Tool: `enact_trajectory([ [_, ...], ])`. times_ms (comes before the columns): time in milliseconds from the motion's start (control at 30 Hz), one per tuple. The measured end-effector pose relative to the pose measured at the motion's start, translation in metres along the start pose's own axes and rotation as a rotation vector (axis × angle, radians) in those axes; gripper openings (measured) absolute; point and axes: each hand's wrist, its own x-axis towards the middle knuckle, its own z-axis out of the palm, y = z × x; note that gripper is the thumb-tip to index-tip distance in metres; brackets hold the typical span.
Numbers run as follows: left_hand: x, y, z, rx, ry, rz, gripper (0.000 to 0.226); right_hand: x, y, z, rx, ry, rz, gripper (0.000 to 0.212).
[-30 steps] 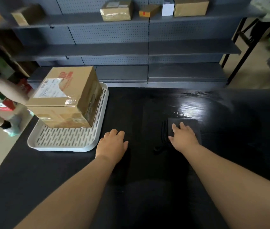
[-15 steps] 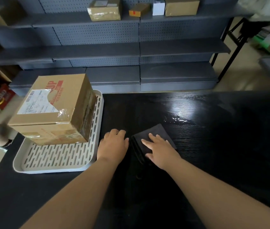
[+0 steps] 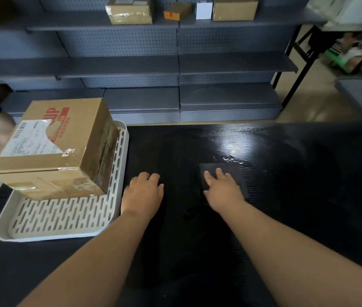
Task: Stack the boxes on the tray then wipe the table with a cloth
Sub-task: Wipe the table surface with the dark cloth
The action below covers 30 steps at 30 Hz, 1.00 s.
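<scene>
Dark cloth lies flat on the black table, and the right hand presses down on it, fingers straight, nothing clutched. Just left of that hand, the left hand rests palm-down on the bare tabletop, loose and holding nothing. Right beside its outer edge sits the white slotted tray, with two cardboard boxes stacked one on the other at its far end. Beyond the right fingertips, a bright sheen glints on the wood.
</scene>
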Motion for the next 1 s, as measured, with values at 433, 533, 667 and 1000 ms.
enact_trajectory([
  [433,0.01,0.023,0.013,0.002,-0.042,-0.077,0.04,-0.05,0.018,0.015,-0.058,-0.082,-0.286,0.064],
  [533,0.015,0.03,0.015,-0.019,-0.06,-0.08,0.041,-0.013,0.043,-0.005,-0.01,-0.025,-0.138,0.067],
  [667,0.021,0.037,0.015,-0.055,-0.09,-0.086,0.043,0.032,0.044,-0.032,-0.024,-0.075,-0.036,0.069],
  [1000,0.031,0.035,0.017,0.048,-0.161,-0.025,0.047,0.083,-0.023,-0.041,-0.001,-0.024,-0.046,0.066],
])
